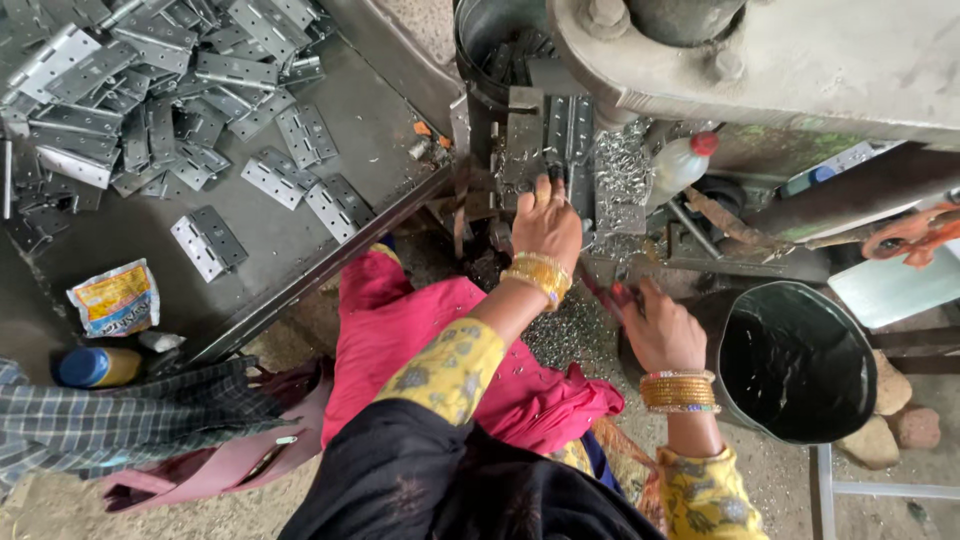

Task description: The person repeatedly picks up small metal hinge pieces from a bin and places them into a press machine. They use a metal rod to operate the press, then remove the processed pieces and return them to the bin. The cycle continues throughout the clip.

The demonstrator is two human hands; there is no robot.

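Hinge plate at the press

Hinge plate (556, 135) lying open on the press bed (520, 150), long axis running away from the body. Left hand (546, 222) pressing fingertips onto its near end, not closed around it. Right hand (660, 330) gripping a red-tipped lever (605, 297). Best kept flat, square, fingers well away from the die.

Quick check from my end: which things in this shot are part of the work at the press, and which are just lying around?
In use: left hand on the hinge plate in the press; right hand on a red handle; hinge pile; black bucket.

Lying about: snack packet; blue-capped bottle; red-capped bottle.
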